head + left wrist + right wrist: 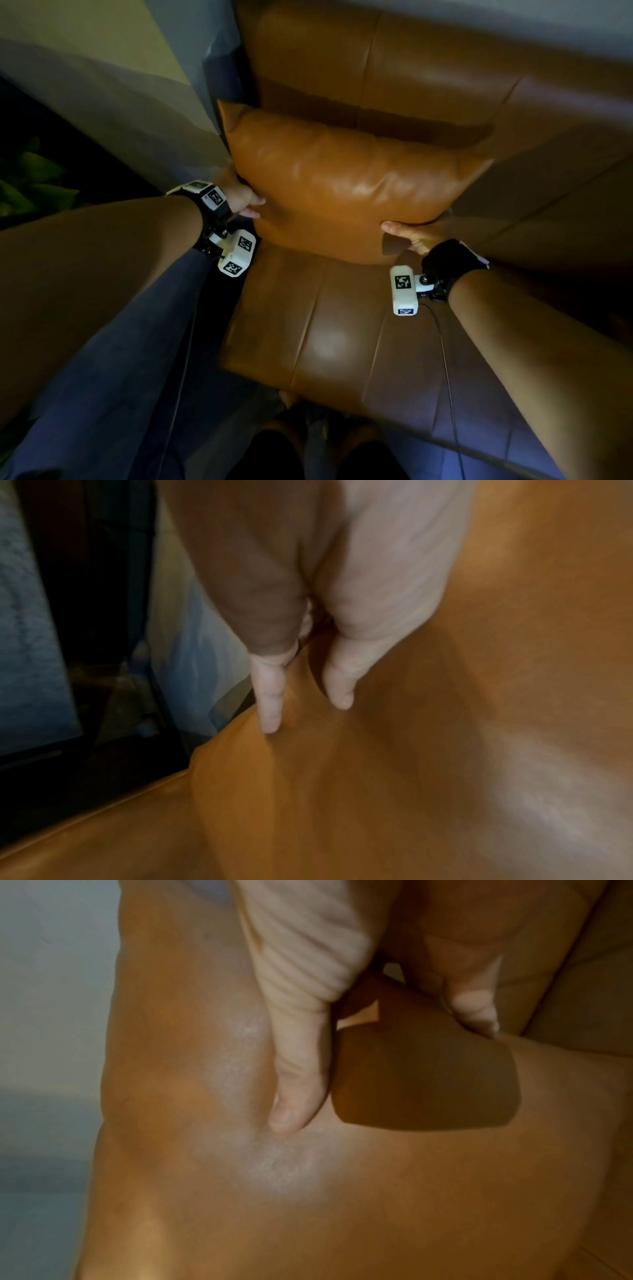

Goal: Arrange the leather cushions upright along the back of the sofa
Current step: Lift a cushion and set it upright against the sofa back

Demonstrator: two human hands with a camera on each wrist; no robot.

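A tan leather cushion [342, 185] is held above the seat of the brown leather sofa [342, 335], its far edge near the sofa's back [428, 68]. My left hand [245, 202] grips the cushion's lower left edge, thumb on the front face and fingers behind. The left wrist view shows that left hand [301, 685] with thumb and a finger pressed into the cushion [445, 723]. My right hand [411, 233] grips the lower right corner. In the right wrist view the right hand [342, 1056] pinches the cushion [308, 1191], thumb dug into the leather.
A pale wall and a bluish curtain [171, 102] stand left of the sofa. Green leaves [30, 185] show in the dark at far left. My legs stand at the seat's front edge.
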